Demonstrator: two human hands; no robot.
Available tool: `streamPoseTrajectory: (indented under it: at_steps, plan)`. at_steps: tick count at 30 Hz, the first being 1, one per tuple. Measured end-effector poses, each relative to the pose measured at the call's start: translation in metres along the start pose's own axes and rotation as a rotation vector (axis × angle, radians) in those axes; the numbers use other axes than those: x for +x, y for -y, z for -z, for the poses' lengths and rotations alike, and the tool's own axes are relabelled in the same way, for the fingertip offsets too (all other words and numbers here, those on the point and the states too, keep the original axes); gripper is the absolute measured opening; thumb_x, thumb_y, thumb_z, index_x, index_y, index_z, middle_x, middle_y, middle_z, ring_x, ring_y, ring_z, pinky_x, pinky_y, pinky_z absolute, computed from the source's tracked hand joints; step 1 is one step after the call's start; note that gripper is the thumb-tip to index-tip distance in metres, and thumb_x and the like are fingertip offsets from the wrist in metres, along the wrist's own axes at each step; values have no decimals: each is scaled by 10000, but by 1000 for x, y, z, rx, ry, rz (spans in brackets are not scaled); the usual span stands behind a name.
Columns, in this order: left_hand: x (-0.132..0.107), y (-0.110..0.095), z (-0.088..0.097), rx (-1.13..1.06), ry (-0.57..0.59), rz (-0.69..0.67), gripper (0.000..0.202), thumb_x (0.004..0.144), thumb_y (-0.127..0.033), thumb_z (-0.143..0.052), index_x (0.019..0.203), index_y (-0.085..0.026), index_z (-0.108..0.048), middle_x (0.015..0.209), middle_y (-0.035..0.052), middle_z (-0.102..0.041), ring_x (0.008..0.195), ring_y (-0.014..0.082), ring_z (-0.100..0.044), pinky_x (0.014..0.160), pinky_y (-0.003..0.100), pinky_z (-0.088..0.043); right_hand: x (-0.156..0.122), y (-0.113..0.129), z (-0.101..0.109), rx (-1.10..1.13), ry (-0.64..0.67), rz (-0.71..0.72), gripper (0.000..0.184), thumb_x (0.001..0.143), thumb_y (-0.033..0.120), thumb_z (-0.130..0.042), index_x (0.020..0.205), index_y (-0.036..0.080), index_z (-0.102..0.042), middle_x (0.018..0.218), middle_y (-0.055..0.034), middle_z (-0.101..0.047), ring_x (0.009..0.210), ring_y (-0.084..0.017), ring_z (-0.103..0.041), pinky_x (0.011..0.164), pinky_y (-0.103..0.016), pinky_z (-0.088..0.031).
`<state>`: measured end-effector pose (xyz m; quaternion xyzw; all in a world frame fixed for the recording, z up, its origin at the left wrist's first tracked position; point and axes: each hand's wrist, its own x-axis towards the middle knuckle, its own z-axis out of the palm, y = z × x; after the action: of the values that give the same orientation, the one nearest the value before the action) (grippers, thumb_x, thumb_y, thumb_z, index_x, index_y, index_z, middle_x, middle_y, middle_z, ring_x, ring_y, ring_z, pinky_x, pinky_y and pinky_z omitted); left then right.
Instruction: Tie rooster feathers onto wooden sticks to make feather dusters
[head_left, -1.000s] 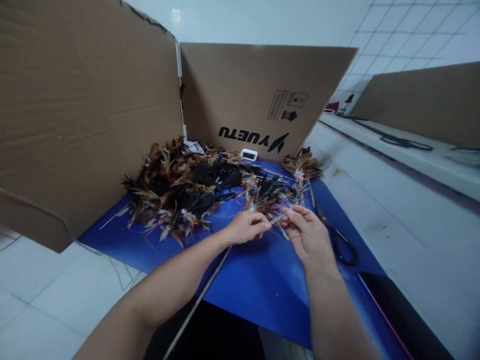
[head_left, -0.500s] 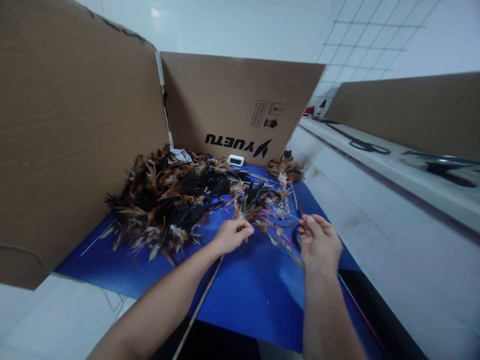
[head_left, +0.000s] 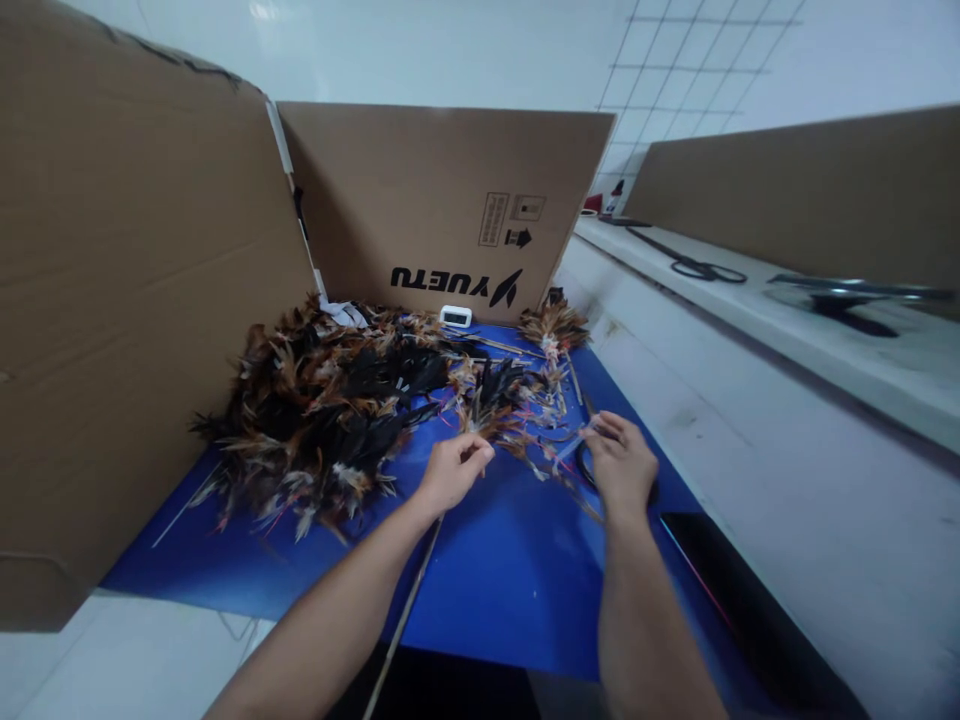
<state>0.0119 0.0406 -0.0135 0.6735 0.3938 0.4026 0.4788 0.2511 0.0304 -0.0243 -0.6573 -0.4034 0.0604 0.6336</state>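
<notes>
My left hand [head_left: 454, 472] is closed around a thin stick [head_left: 405, 620], which slants down past the front edge of the blue mat. Brown and black feathers [head_left: 491, 400] fan out just beyond this hand, apparently at the stick's upper end. To the right, my right hand [head_left: 621, 465] has its fingertips pinched together over the mat. A thin pale strip [head_left: 568, 450] shows beside those fingertips; whether they grip it is unclear. Under and beside the right hand lie scissors [head_left: 583, 468] with black handles, partly hidden by it.
A large feather heap [head_left: 315, 420] covers the mat's left side. Cardboard panels [head_left: 442, 200] stand behind and left. A small white digital display [head_left: 455, 317], a feather bundle [head_left: 553, 325] and a dark phone-like slab [head_left: 739, 590] are around. Scissors [head_left: 709, 270] lie on the right-hand ledge.
The camera view has turned slightly, so the scene sits a little further left. Both hands keep nearly the same places over the mat, and the left still grips the stick.
</notes>
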Motion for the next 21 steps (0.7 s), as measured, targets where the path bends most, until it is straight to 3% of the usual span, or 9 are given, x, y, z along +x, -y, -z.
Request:
streamPoseTrajectory:
  at_steps: [3, 6, 10, 12, 16, 18, 21]
  plan:
    - [1, 1, 1, -15, -44, 1, 245, 808, -386, -497, 775, -159, -584, 544, -42, -513, 442, 58, -429, 473, 176, -339, 2, -7, 4, -267, 62, 91, 275, 679, 218, -563, 937, 168, -644, 915, -82, -663, 780, -207, -641, 733, -356, -515]
    - [1, 2, 1, -53, -72, -10, 236, 817, -381, -492, 815, -162, -580, 543, -47, -508, 432, 53, -420, 456, 171, -333, 2, -4, 9, -297, -31, 104, 276, 707, 230, -530, 940, 151, -653, 947, -106, -651, 798, -213, -629, 724, -343, -504]
    - [1, 4, 0, -152, -101, -49, 230, 851, -363, -443, 900, -170, -558, 579, -47, -509, 401, 44, -390, 408, 166, -310, -3, 13, 11, -296, -154, 78, 246, 784, 329, -500, 875, 161, -656, 726, -60, -658, 671, -190, -616, 687, -319, -489]
    - [2, 3, 1, -148, -157, -92, 222, 849, -313, -443, 991, -182, -553, 739, -12, -574, 417, 32, -402, 410, 164, -330, -6, 22, 11, -273, -152, 114, 222, 791, 314, -495, 861, 171, -649, 720, -49, -652, 696, -188, -616, 697, -316, -486]
    - [3, -5, 7, -15, -297, -214, 396, 773, -225, -555, 1167, -228, -517, 1164, 73, -523, 579, 37, -530, 563, 188, -447, -13, 42, 13, -216, -93, 268, 313, 711, 239, -564, 1013, 175, -616, 1091, -101, -594, 949, -211, -582, 727, -312, -495]
    - [3, -12, 10, 3, -339, -245, 295, 801, -267, -542, 1085, -198, -575, 1105, 75, -562, 677, 78, -584, 664, 224, -480, -17, 53, 16, -189, -30, 227, 315, 742, 277, -563, 1036, 172, -604, 968, -78, -639, 831, -194, -614, 708, -318, -500]
    - [3, -24, 13, 18, -355, -258, 260, 883, -319, -416, 890, -170, -629, 776, 40, -635, 724, 128, -612, 759, 285, -488, -27, 73, 23, -214, 74, 201, 216, 824, 332, -489, 875, 184, -639, 675, -18, -644, 656, -174, -616, 713, -339, -497]
